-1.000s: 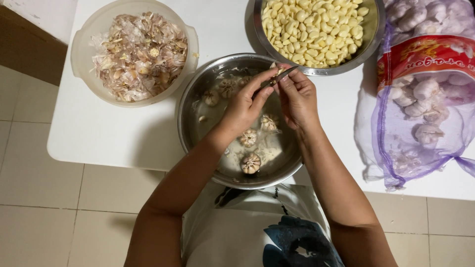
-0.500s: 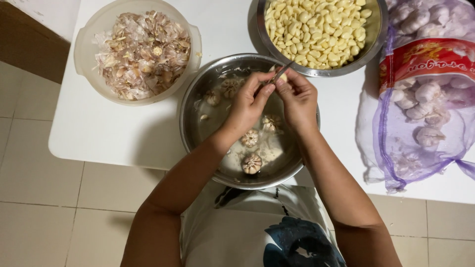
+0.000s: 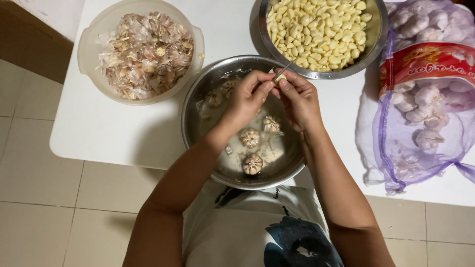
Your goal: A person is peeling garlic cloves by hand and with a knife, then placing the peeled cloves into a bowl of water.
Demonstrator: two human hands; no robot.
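- The round steel basin (image 3: 198, 123) sits nearest, at the white table's (image 3: 123, 133) front edge, with a few whole garlic heads (image 3: 252, 163) lying in shallow cloudy water.
- Above its far rim, the left hand (image 3: 247, 99) pinches a small pale garlic clove (image 3: 280, 77) between thumb and fingertips.
- The right hand (image 3: 299, 99) closes on a thin metal knife (image 3: 285, 70) whose blade meets the clove.
- Peeling well here, I judge, means short shallow strokes, fingertips clear of the edge, skins falling into the basin.
- The clove is mostly hidden; its long axis cannot be told. The blade points up and right, away from the body.
- Farther off stand a translucent plastic tub of papery skins (image 3: 143, 54), a steel bowl of peeled yellow cloves (image 3: 319, 32), and a purple mesh sack of garlic (image 3: 425, 99).
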